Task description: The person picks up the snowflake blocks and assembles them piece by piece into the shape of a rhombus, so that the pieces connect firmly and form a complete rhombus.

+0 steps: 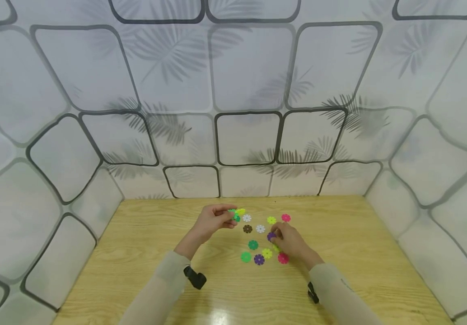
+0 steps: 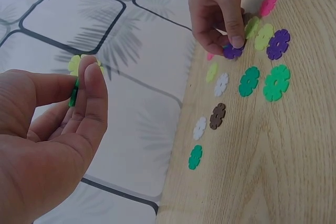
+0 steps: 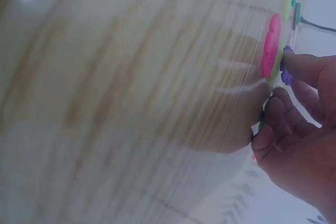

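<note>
The left grip [image 1: 216,217] pinches a green disc [image 2: 74,96], a yellow disc [image 1: 240,211] right up by it; whether they're joined I can't tell. The right grip [image 1: 292,241] pinches a purple disc [image 2: 233,52], down near the bench [image 1: 144,271]. A white disc [image 1: 247,218] lies just beside the left grip, a brown disc [image 1: 247,229] between both grips, a pink disc [image 1: 283,258] near the right.

Wood-grain table [image 1: 359,243], glare [image 1: 219,317] on near part. Behind table: back wall [image 1: 249,140], rounded outlines, grey fronds. Flanking table: left wall [image 1: 14,216], right wall [image 1: 432,146], outlined likewise.
</note>
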`<control>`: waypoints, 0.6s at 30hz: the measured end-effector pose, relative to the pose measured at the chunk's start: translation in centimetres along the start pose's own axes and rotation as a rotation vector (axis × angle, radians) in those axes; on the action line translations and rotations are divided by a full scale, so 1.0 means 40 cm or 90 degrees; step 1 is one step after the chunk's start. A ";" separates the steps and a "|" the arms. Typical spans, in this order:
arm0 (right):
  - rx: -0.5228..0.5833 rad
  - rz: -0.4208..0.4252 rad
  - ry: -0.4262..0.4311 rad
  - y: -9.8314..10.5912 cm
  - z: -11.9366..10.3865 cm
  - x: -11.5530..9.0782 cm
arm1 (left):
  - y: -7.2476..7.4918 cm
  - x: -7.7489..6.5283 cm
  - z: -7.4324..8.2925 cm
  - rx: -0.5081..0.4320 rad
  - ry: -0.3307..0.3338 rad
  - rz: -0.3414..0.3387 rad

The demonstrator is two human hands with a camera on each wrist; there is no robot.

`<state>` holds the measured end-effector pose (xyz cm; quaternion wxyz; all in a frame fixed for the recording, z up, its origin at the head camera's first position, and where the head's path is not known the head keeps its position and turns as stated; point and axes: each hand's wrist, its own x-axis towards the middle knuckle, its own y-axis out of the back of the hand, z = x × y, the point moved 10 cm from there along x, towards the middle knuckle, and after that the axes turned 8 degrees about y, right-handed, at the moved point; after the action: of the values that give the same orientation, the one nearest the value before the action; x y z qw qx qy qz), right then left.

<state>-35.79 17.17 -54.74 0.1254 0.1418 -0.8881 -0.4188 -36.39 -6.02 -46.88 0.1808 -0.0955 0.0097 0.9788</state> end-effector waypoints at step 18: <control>0.149 0.057 0.041 0.082 -0.078 0.027 | -0.008 -0.007 0.010 0.006 -0.006 -0.021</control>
<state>-36.19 16.55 -50.15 0.1554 0.1291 -0.9318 -0.3015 -36.11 -5.79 -46.45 0.1977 -0.0901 0.0121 0.9760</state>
